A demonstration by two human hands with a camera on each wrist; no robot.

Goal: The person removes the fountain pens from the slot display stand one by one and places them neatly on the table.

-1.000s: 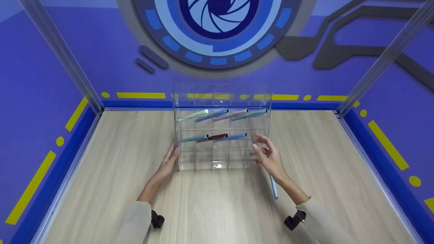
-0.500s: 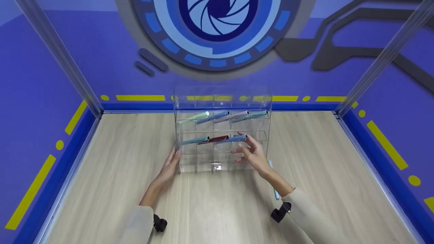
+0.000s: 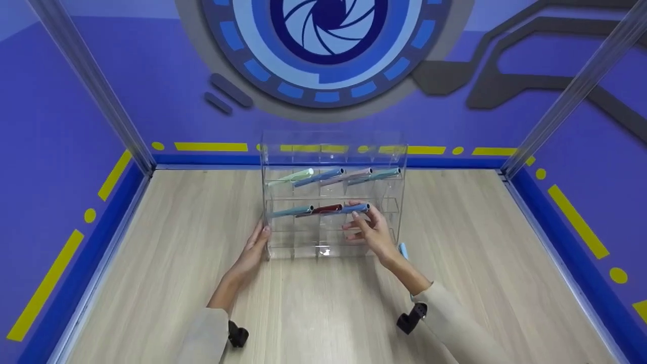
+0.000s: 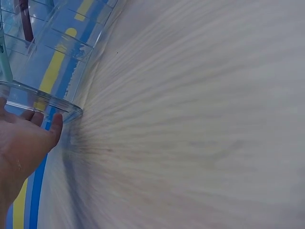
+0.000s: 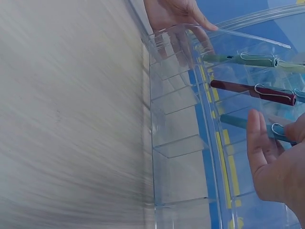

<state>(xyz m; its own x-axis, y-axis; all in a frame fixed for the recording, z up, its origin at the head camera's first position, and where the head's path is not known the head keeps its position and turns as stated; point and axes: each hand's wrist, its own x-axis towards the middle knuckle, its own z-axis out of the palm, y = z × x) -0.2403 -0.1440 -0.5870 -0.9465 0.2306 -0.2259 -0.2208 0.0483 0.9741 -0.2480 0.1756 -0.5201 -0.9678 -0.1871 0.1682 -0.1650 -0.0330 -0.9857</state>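
A clear tiered pen rack (image 3: 303, 246) stands on the table. In its middle row lie a teal pen (image 3: 293, 211), a dark red pen (image 3: 326, 210) and a blue pen (image 3: 361, 208). My right hand (image 3: 375, 233) pinches the blue pen near its capped end; the right wrist view shows the thumb by the clip (image 5: 276, 129). My left hand (image 3: 252, 248) rests against the rack's left side, its fingers (image 4: 56, 125) fairly straight along the clear edge. Partly hidden by the right forearm, a light blue pen (image 3: 403, 250) lies on the table.
Higher in the rack sit a light green pen (image 3: 298, 176), another blue pen (image 3: 321, 177), a pale pink pen (image 3: 356, 175) and another teal pen (image 3: 379, 175). Patterned blue walls (image 3: 101, 76) enclose the wooden table (image 3: 202, 202) at the back and both sides.
My right hand has moved left from the rack's right end to the blue pen and now pinches it. The left hand has stayed at the rack's side.
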